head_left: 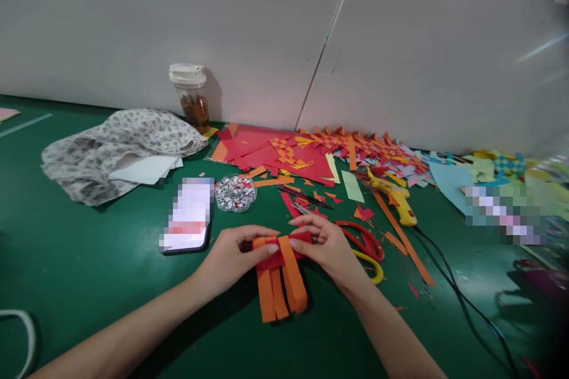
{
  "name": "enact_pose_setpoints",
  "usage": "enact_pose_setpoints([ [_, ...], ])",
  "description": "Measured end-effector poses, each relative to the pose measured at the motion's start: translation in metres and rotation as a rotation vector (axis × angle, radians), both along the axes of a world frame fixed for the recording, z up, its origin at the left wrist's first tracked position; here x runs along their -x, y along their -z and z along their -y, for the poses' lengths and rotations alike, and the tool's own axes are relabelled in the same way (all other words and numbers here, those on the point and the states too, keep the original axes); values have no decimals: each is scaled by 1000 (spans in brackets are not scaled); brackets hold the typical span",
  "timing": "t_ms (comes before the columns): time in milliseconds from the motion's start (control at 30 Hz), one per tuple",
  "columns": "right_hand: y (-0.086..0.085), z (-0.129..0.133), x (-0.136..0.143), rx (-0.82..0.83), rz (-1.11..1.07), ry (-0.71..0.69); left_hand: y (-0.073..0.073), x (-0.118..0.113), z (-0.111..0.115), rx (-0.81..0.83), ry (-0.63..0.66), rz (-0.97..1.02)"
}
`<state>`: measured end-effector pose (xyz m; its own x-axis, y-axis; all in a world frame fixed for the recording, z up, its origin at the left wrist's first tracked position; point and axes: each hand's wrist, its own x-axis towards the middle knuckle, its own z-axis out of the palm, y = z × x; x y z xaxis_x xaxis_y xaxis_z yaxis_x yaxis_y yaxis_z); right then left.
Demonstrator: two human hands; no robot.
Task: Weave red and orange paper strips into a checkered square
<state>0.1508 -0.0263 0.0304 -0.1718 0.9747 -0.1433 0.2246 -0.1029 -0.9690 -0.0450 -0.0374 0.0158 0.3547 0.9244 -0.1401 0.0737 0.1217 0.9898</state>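
Observation:
A red paper piece [271,262] is held level above the green table, with orange paper strips [267,293] hanging down from it toward me. My left hand [235,254] pinches its left end, thumb on top. At the right end my right hand [323,244] grips the paper, its thumb beside the rightmost strip, which curls under at its lower end. The fingertips behind the paper are partly hidden. Scissors with red and yellow handles [377,249] lie just right of my right hand.
A phone [189,213] and a clear case of googly eyes [236,192] lie left of centre. Behind are a lidded cup [191,98], patterned cloth [89,157] and red sheets [253,145]. A yellow glue gun [393,195] with a black cord [453,284] lies right, among paper scraps.

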Motion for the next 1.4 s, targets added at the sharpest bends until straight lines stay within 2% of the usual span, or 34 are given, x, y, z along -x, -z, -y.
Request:
enact_pose_setpoints([
  [200,-1,1,3,51,-112,97,-3,-1,0,116,36,120],
  [333,-1,1,6,62,-180,129,-9,0,-1,179,-17,104],
  [500,-1,1,6,47,-150,148,-11,4,-4,299,-45,172],
  [733,0,5,14,-1,-16,-2,-2,2,-4,214,44,87],
  [900,-1,6,15,-1,-86,76,-2,4,-5,176,-21,136],
  [1000,-1,5,11,72,-140,49,-3,5,-6,188,-123,164],
  [1067,-1,5,10,107,-150,23,-3,5,-6,192,-145,170],
  [1400,0,3,9,56,-123,77,-4,2,-4,284,-31,181],
])
